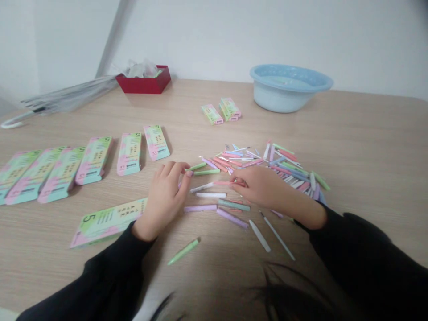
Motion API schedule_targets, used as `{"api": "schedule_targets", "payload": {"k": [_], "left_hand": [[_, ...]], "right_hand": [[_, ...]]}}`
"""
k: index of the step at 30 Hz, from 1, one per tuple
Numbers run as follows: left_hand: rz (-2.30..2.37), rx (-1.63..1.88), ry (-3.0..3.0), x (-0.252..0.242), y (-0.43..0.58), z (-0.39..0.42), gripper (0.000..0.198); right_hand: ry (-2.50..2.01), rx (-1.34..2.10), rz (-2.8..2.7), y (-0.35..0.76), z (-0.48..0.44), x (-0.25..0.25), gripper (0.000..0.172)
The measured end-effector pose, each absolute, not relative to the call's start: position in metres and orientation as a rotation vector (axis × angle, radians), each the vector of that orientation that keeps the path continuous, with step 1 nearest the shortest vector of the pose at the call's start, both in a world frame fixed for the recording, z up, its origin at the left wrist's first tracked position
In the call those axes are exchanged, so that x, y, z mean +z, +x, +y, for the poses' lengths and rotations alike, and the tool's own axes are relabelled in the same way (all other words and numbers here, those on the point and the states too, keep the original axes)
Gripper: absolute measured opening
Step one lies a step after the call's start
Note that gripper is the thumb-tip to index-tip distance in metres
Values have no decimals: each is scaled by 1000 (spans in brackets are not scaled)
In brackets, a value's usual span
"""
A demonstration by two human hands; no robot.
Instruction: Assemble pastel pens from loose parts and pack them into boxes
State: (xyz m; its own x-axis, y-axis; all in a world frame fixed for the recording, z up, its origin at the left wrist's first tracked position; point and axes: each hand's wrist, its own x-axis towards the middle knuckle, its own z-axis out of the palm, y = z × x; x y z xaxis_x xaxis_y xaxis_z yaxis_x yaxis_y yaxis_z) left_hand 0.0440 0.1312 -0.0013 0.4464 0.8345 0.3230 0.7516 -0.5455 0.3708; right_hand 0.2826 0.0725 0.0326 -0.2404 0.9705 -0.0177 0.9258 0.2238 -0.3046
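My left hand (167,191) is closed, thumb and index fingertip together beside two green pen tubes (206,172); whether it grips one of them is hidden. Between the thumb and fingers of my right hand (261,185) is a coral-red pen tube (222,183), pointing left. Below lie a white tube (210,195), a purple tube (200,208) and a grey-green tube (234,205). A heap of pastel tubes and thin refills (297,176) spreads behind and right of my right hand. A lone green pen (183,252) rests near the front.
Several pastel boxes (96,158) are lined up at left, and another box (107,223) lies by my left forearm. Three small boxes (212,114) sit farther back. A blue basin (287,89), a red box (145,82) and a clear umbrella (70,96) are at the rear.
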Motion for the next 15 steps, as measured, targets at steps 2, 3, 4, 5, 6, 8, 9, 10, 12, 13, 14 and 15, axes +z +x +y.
{"api": "schedule_targets", "payload": {"k": [2, 3, 4, 5, 6, 8, 9, 10, 12, 13, 14, 15], "left_hand": [[1059, 717, 2358, 10, 52, 109, 25], [881, 591, 2336, 13, 56, 97, 21], [750, 459, 2316, 15, 60, 86, 17], [736, 411, 2258, 16, 63, 76, 15], [729, 381, 2185, 15, 65, 68, 18], [734, 364, 2044, 13, 66, 57, 22], [740, 368, 1994, 13, 64, 54, 22], [748, 368, 1965, 12, 62, 52, 21], [781, 338, 1949, 11, 57, 49, 21], [803, 306, 1946, 10, 56, 47, 22], [825, 270, 1942, 8, 55, 46, 23], [844, 245, 1936, 7, 54, 44, 26]], "right_hand": [[-1613, 547, -2281, 281, 58, 41, 21], [-1508, 616, -2270, 279, 50, 43, 20], [-1417, 670, -2268, 276, 42, 45, 19], [-1343, 710, -2269, 274, 35, 47, 18], [-1295, 743, -2264, 273, 30, 48, 18], [-1305, 780, -2210, 280, 23, 50, 16], [-1366, 753, -2161, 290, 22, 50, 18], [-1452, 687, -2103, 303, 22, 49, 22], [-1641, 476, -1992, 339, 27, 43, 27], [-1718, 382, -1941, 361, 30, 38, 26], [-1776, 316, -1932, 382, 33, 31, 25], [-1793, 253, -1962, 403, 35, 24, 26]]}}
